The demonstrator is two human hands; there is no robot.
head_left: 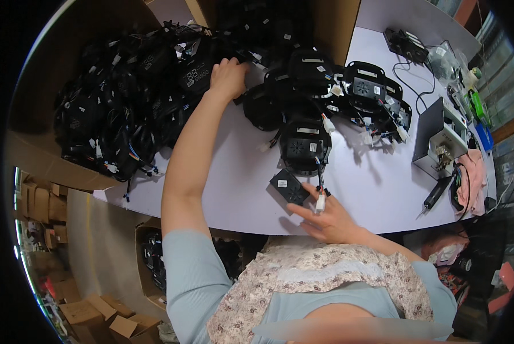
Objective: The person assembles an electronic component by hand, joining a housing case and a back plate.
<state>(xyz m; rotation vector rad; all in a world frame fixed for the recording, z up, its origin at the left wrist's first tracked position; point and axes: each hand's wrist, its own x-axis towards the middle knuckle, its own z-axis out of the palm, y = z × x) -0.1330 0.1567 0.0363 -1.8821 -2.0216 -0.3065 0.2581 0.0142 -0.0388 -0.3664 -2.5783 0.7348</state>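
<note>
My left hand (229,79) reaches far forward to the edge of a heap of black display units (194,73) with wires. Its fingers curl downward among the dark parts, and whatever they grip is hidden. Close to the table's front edge, my right hand (331,221) has its fingers spread. Its fingertips are beside a small flat black box (289,186) with a white label. A white connector (320,202) on short wires lies over those fingers. Just beyond it sits a rounded black housing (304,147) with a round slotted grille and a label.
More black housings (364,86) with dangling connectors cluster at centre right. A large cardboard box (36,152) holds the heap at left. To the right stand a metal-fronted bench device (440,135), a soldering iron (436,194), a pink cloth (473,175) and a black power adapter (406,45).
</note>
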